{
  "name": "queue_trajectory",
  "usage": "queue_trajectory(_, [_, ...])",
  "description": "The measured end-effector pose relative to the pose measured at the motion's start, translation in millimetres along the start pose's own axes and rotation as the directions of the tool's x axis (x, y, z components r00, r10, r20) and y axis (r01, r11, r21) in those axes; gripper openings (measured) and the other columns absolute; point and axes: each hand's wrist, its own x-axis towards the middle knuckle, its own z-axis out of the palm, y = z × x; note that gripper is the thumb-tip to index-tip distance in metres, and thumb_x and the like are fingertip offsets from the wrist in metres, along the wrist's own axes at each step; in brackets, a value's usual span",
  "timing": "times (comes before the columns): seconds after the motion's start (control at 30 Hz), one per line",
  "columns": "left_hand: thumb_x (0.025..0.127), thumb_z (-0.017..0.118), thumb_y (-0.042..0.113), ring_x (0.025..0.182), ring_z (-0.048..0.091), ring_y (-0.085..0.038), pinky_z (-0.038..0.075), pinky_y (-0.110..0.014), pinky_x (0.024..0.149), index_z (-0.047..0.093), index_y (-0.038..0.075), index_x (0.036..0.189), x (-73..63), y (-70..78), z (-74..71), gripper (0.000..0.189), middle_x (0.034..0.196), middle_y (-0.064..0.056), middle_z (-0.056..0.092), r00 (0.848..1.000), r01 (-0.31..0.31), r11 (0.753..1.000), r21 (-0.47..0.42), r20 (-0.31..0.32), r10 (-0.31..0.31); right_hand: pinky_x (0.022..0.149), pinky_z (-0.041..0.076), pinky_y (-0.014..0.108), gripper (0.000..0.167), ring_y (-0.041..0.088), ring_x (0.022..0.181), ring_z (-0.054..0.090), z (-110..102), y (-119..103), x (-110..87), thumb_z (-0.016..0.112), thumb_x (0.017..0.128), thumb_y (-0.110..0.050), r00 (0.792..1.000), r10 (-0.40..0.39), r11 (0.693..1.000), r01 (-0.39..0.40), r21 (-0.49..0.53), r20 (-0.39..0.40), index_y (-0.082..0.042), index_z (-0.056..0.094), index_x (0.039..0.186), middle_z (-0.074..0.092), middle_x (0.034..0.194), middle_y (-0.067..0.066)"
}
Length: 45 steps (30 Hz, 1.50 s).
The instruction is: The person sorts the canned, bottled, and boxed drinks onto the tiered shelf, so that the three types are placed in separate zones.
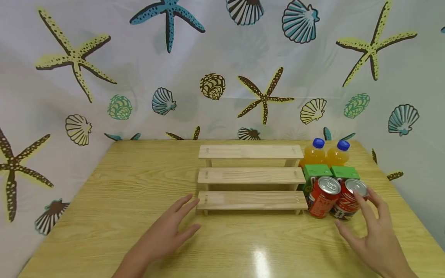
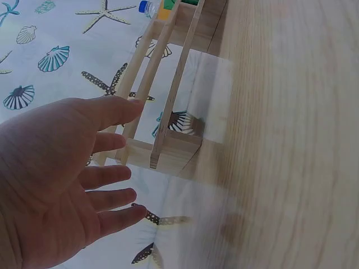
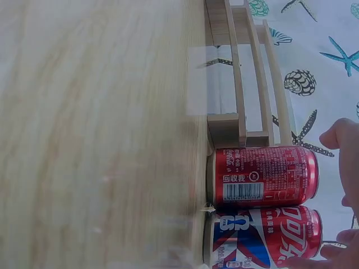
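My right hand (image 1: 377, 235) reaches over the rightmost red cola can (image 1: 345, 200) with its fingers spread; a fingertip overlaps the can, and whether it touches I cannot tell. Beside that can stands another red cola can (image 1: 322, 200), its barcode side facing the right wrist view. Both are upright next to a three-step wooden rack (image 1: 252, 175) whose steps carry nothing. Left of the rack's front corner, my left hand (image 1: 161, 235) hovers with loosely extended fingers and holds nothing. In the left wrist view the left hand (image 2: 61, 179) shows its palm.
Behind the cans stand two green cartons (image 1: 317, 170), partly hidden. Two orange drink bottles (image 1: 314, 155) with blue caps are at the back, close against the rack's right end. The wooden table (image 1: 139, 181) meets a white curtain (image 1: 194, 116) printed with shells and starfish.
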Motion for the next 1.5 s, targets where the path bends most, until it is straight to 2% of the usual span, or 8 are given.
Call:
queue_trajectory(0.3, [0.096, 0.068, 0.030, 0.136, 0.047, -0.041, 0.049, -0.060, 0.105, 0.049, 0.012, 0.148, 6.4, -3.2, 10.7, 0.058, 0.155, -0.019, 0.042, 0.998, 0.006, 0.999, -0.044, -0.066, -0.009, 0.079, 0.045, 0.078, 0.083, 0.057, 0.133, 0.032, 3, 6, 1.3, 0.084, 0.079, -0.015, 0.996, 0.057, 0.998, -0.055, 0.023, -0.074, -0.002, 0.042, 0.149, 0.025, 0.153, 0.034])
queue_trajectory(0.4, [0.096, 0.069, 0.027, 0.136, 0.047, -0.041, 0.049, -0.058, 0.105, 0.051, 0.011, 0.146, 10.7, -4.1, 14.1, 0.056, 0.153, -0.019, 0.043, 0.996, 0.032, 0.995, -0.095, -0.074, -0.039, 0.089, 0.054, 0.040, 0.080, 0.055, 0.130, 0.036, 6, 8, 2.0, 0.084, 0.079, -0.015, 0.991, 0.099, 0.994, -0.093, 0.059, -0.090, 0.000, 0.044, 0.148, 0.026, 0.153, 0.033])
queue_trajectory(0.53, [0.095, 0.070, 0.022, 0.139, 0.044, -0.041, 0.051, -0.053, 0.106, 0.051, 0.009, 0.146, 14.7, -5.3, 18.0, 0.056, 0.154, -0.020, 0.041, 0.990, 0.096, 0.962, -0.256, -0.072, -0.118, 0.081, 0.037, 0.004, 0.078, 0.052, 0.130, 0.038, 10, 9, 4.3, 0.084, 0.082, -0.016, 0.983, 0.170, 0.979, -0.160, 0.123, -0.071, 0.000, 0.044, 0.147, 0.025, 0.154, 0.031])
queue_trajectory(0.63, [0.095, 0.070, 0.022, 0.141, 0.042, -0.041, 0.051, -0.048, 0.106, 0.051, 0.009, 0.146, 16.9, -9.0, 22.6, 0.056, 0.155, -0.019, 0.039, 0.985, 0.108, 0.923, -0.369, -0.086, -0.150, 0.092, 0.059, 0.032, 0.078, 0.054, 0.133, 0.036, 12, 10, 6.1, 0.080, 0.085, -0.018, 0.975, 0.218, 0.965, -0.210, 0.158, -0.032, -0.001, 0.040, 0.150, 0.022, 0.154, 0.031])
queue_trajectory(0.7, [0.095, 0.070, 0.022, 0.141, 0.041, -0.040, 0.051, -0.047, 0.107, 0.050, 0.010, 0.146, 18.1, -12.0, 26.0, 0.056, 0.155, -0.017, 0.039, 0.984, 0.097, 0.901, -0.422, -0.094, -0.150, 0.090, 0.056, 0.061, 0.078, 0.056, 0.133, 0.034, 12, 10, 6.4, 0.078, 0.087, -0.019, 0.970, 0.242, 0.956, -0.237, 0.171, -0.008, -0.001, 0.037, 0.151, 0.020, 0.154, 0.032])
queue_trajectory(0.77, [0.096, 0.070, 0.023, 0.141, 0.042, -0.039, 0.051, -0.045, 0.107, 0.051, 0.010, 0.145, 19.5, -13.6, 29.0, 0.055, 0.154, -0.016, 0.041, 0.984, 0.090, 0.887, -0.453, -0.100, -0.150, 0.088, 0.048, 0.073, 0.079, 0.058, 0.132, 0.033, 12, 12, 7.2, 0.077, 0.089, -0.019, 0.966, 0.258, 0.949, -0.255, 0.188, 0.010, -0.001, 0.034, 0.152, 0.017, 0.154, 0.034])
queue_trajectory(1.17, [0.097, 0.068, 0.020, 0.141, 0.044, -0.031, 0.048, -0.034, 0.109, 0.053, 0.007, 0.143, 31.9, -8.2, 36.1, 0.049, 0.154, -0.010, 0.041, 0.965, 0.143, 0.776, -0.614, -0.088, -0.247, 0.083, 0.052, 0.071, 0.078, 0.056, 0.131, 0.037, 12, 21, 11.4, 0.074, 0.091, -0.019, 0.961, 0.276, 0.931, -0.269, 0.248, 0.003, -0.001, 0.030, 0.153, 0.025, 0.147, 0.032])
queue_trajectory(1.5, [0.097, 0.069, 0.023, 0.141, 0.045, -0.030, 0.046, -0.035, 0.112, 0.057, 0.015, 0.141, 38.5, -7.1, 48.1, 0.046, 0.157, -0.009, 0.039, 0.939, 0.184, 0.749, -0.637, -0.112, -0.326, 0.091, 0.044, 0.076, 0.091, 0.058, 0.140, 0.028, 19, 29, 16.3, 0.073, 0.093, -0.020, 0.946, 0.321, 0.868, -0.314, 0.384, 0.047, -0.011, 0.011, 0.160, 0.022, 0.155, 0.031])
